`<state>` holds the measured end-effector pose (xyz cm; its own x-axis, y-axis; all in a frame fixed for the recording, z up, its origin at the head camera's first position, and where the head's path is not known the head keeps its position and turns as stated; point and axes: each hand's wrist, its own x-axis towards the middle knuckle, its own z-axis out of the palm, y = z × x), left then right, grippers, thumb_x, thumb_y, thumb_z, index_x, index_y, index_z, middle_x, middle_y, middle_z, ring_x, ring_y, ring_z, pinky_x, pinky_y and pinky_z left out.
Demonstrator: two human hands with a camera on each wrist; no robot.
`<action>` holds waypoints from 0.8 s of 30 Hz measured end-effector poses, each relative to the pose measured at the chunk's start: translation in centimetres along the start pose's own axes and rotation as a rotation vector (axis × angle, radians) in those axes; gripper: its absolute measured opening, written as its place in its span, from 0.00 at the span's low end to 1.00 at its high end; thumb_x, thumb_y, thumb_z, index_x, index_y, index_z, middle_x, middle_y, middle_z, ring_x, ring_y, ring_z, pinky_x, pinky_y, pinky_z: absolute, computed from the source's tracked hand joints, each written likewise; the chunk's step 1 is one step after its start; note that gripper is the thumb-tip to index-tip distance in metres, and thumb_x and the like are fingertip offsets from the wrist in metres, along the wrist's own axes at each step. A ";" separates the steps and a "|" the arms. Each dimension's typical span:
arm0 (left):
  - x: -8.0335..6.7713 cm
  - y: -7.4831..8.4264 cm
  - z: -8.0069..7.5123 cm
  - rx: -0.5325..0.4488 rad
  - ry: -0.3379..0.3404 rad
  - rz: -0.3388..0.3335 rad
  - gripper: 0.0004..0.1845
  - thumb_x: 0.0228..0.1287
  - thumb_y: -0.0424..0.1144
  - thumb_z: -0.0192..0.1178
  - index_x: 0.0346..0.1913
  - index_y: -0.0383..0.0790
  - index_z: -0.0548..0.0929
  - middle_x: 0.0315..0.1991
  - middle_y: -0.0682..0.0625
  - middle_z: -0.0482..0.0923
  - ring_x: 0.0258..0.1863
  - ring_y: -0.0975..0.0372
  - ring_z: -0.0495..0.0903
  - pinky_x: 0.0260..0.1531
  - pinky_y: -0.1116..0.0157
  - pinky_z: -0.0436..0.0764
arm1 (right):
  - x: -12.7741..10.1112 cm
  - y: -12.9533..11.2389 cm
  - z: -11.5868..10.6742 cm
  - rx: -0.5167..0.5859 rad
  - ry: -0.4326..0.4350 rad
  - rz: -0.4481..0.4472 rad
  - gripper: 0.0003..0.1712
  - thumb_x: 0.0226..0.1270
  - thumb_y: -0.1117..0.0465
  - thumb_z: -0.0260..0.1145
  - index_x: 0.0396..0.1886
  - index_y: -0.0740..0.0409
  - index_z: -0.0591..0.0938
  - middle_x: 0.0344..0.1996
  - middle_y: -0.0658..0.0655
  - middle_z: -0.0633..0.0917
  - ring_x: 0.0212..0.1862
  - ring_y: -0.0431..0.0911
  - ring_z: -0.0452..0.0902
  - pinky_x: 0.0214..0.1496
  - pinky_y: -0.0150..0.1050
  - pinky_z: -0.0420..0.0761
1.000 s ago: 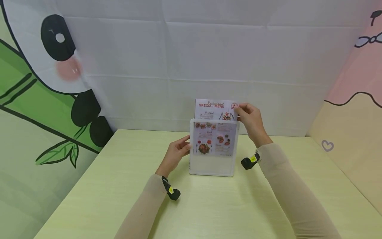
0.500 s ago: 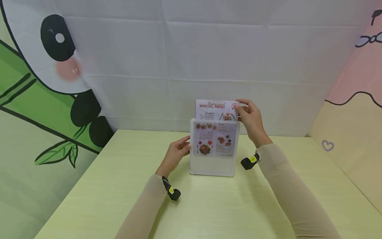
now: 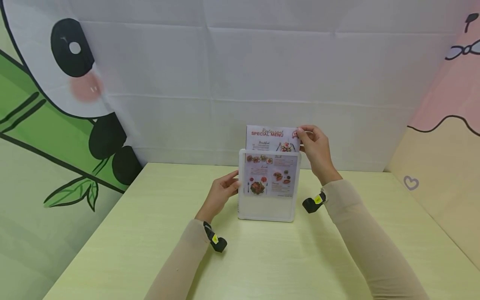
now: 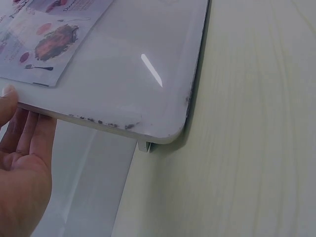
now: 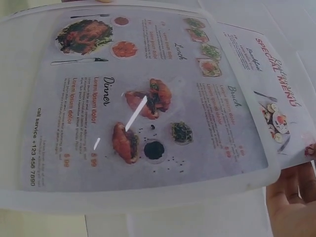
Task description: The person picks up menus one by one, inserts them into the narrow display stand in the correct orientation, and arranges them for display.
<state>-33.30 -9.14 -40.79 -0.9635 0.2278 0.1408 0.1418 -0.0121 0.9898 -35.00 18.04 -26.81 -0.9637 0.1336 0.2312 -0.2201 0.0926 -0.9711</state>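
A white-framed clear menu holder (image 3: 267,210) stands upright near the middle of the table. A restaurant menu sheet (image 3: 271,143) sits partly inside it, its upper part sticking out above the top edge and its lower end above the holder's bottom. My right hand (image 3: 316,153) pinches the sheet at its upper right corner. At the left edge of the holder, my left hand (image 3: 219,192) grips with the thumb in front and fingers behind, as the left wrist view shows. In the right wrist view, the printed dishes on the menu sheet (image 5: 269,98) show clearly, while most of the right hand (image 5: 292,197) is cut off.
The pale wooden table (image 3: 150,250) runs back to a white cloth backdrop (image 3: 168,71) close behind the holder. Cartoon-printed panels (image 3: 438,166) flank it on both sides. A small foot (image 4: 144,146) shows under the holder.
The menu sheet has shifted very slightly right and down, and the right fingers have adjusted at its corner. The left hand and the holder have stayed in place.
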 end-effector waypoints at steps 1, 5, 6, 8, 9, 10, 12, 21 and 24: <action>0.0 0.0 0.0 0.000 0.000 0.001 0.27 0.68 0.36 0.57 0.69 0.41 0.69 0.59 0.36 0.76 0.56 0.53 0.79 0.55 0.59 0.81 | 0.0 0.0 0.0 0.003 0.001 0.008 0.10 0.72 0.51 0.59 0.46 0.49 0.76 0.37 0.46 0.78 0.38 0.40 0.77 0.48 0.35 0.81; 0.0 -0.1 0.0 -0.004 0.001 0.004 0.27 0.68 0.37 0.57 0.69 0.41 0.68 0.60 0.35 0.76 0.55 0.54 0.79 0.55 0.59 0.81 | 0.0 0.2 0.0 0.018 0.006 0.036 0.09 0.71 0.51 0.60 0.43 0.49 0.77 0.37 0.46 0.77 0.40 0.39 0.75 0.50 0.35 0.79; 0.1 -0.2 0.0 -0.006 0.001 0.005 0.27 0.68 0.37 0.57 0.69 0.41 0.68 0.60 0.35 0.75 0.55 0.54 0.79 0.55 0.58 0.81 | 0.0 0.3 0.0 0.019 0.005 0.039 0.09 0.71 0.51 0.60 0.43 0.49 0.77 0.37 0.46 0.77 0.40 0.39 0.75 0.50 0.34 0.79; 0.1 -0.2 0.0 -0.011 0.002 0.005 0.27 0.68 0.36 0.57 0.69 0.40 0.68 0.60 0.35 0.75 0.55 0.55 0.79 0.55 0.58 0.81 | -0.1 0.4 0.0 0.013 0.000 0.042 0.09 0.71 0.51 0.60 0.43 0.49 0.77 0.37 0.45 0.77 0.41 0.39 0.75 0.49 0.33 0.79; 0.0 -0.2 0.1 -0.015 0.002 0.005 0.27 0.69 0.36 0.57 0.69 0.40 0.68 0.60 0.35 0.75 0.55 0.55 0.79 0.55 0.58 0.81 | -0.1 0.5 0.0 0.009 -0.003 0.042 0.09 0.71 0.51 0.60 0.43 0.50 0.77 0.37 0.46 0.77 0.41 0.39 0.75 0.50 0.33 0.79; 0.1 -0.2 0.1 -0.016 0.001 0.006 0.27 0.69 0.36 0.57 0.69 0.40 0.68 0.60 0.34 0.75 0.55 0.55 0.79 0.55 0.58 0.81 | -0.1 0.5 0.0 0.007 -0.007 0.041 0.09 0.71 0.51 0.60 0.43 0.50 0.77 0.37 0.46 0.77 0.41 0.39 0.75 0.50 0.34 0.79; 0.1 -0.1 0.1 -0.017 0.002 0.004 0.27 0.69 0.35 0.57 0.69 0.40 0.68 0.60 0.35 0.75 0.54 0.55 0.79 0.55 0.59 0.81 | -0.2 0.6 0.0 0.005 -0.012 0.039 0.10 0.71 0.51 0.60 0.43 0.50 0.77 0.38 0.46 0.77 0.42 0.39 0.75 0.51 0.35 0.78; 0.1 -0.2 0.1 -0.033 0.001 -0.003 0.26 0.69 0.34 0.57 0.69 0.40 0.68 0.59 0.35 0.75 0.54 0.57 0.80 0.55 0.59 0.81 | -0.4 0.8 0.0 -0.001 -0.019 0.049 0.10 0.71 0.51 0.60 0.44 0.51 0.77 0.38 0.46 0.77 0.43 0.39 0.74 0.55 0.35 0.78; 0.2 -0.2 0.1 -0.038 0.002 -0.004 0.26 0.69 0.34 0.57 0.69 0.40 0.68 0.59 0.35 0.75 0.54 0.57 0.79 0.55 0.59 0.81 | -0.4 0.8 0.0 -0.009 -0.022 0.057 0.10 0.71 0.51 0.59 0.44 0.51 0.76 0.39 0.45 0.77 0.44 0.39 0.74 0.58 0.37 0.77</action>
<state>-33.46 -9.05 -40.94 -0.9644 0.2263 0.1367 0.1291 -0.0483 0.9905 -34.75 18.07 -27.71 -0.9777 0.1168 0.1744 -0.1639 0.0943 -0.9820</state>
